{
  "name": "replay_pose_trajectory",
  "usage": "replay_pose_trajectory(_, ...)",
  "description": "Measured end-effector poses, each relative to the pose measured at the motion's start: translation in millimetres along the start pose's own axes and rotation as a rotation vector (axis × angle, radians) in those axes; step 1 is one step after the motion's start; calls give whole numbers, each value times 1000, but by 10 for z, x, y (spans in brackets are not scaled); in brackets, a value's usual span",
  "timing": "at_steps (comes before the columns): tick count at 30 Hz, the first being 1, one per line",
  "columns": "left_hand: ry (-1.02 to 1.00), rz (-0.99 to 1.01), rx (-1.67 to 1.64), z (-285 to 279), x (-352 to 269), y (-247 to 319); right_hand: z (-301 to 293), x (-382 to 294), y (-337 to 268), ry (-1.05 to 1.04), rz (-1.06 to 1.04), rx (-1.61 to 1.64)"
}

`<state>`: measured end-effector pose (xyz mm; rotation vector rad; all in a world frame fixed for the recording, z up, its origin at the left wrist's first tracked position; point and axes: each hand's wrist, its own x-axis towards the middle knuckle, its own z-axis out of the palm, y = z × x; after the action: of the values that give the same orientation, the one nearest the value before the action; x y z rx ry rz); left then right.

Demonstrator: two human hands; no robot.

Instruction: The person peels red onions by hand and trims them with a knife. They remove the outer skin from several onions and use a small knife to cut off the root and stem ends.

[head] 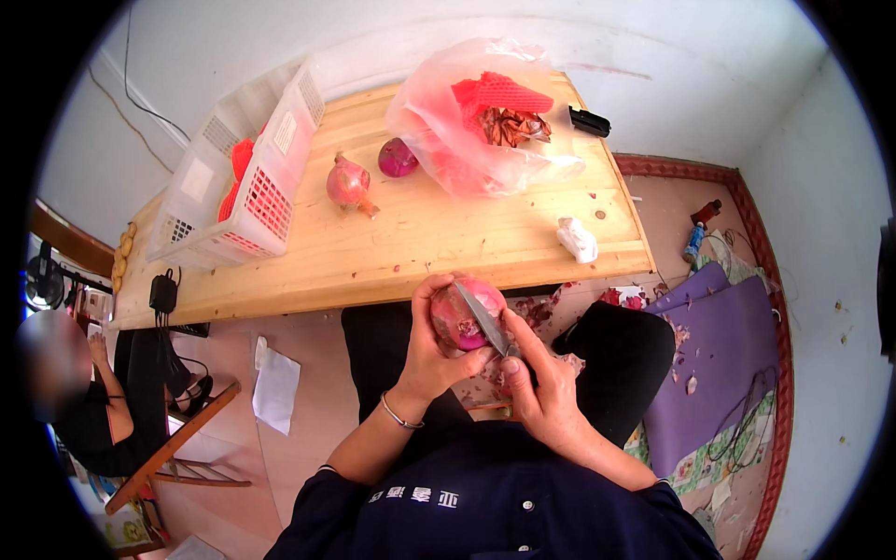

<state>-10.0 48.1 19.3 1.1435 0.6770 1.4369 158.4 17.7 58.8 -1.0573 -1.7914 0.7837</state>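
My left hand (430, 350) wraps around a large red onion (455, 318) just off the front edge of the wooden table (448, 238). A knife (483, 315) is gripped in my right hand (549, 381), its blade lying across the onion's face. Part of the onion shows bare, shiny purple; elsewhere the skin is dull and reddish. The knife's handle is mostly hidden by my fingers. On the table farther back lie an onion in dry skin with its stem (348, 182) and a smaller purple onion (397, 157).
A white plastic basket (273, 196) holds red netting. Beside it a pinkish plastic bag (448, 161) contains red foam netting and dry skins. A crumpled white tissue (577, 240) rests at the right. Onion skins litter the floor near a purple mat (721, 364). A person (91, 420) sits at left.
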Motion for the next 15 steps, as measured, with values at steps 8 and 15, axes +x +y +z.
replay_pose_trajectory(8, -46, 47, 36, -31, 21, -3, -30, 50, -45, -36, 46, 24)
replay_pose_trajectory(15, -45, 26, 135, -44, 2, 51, -58, 120, -33, 30, 144, 23)
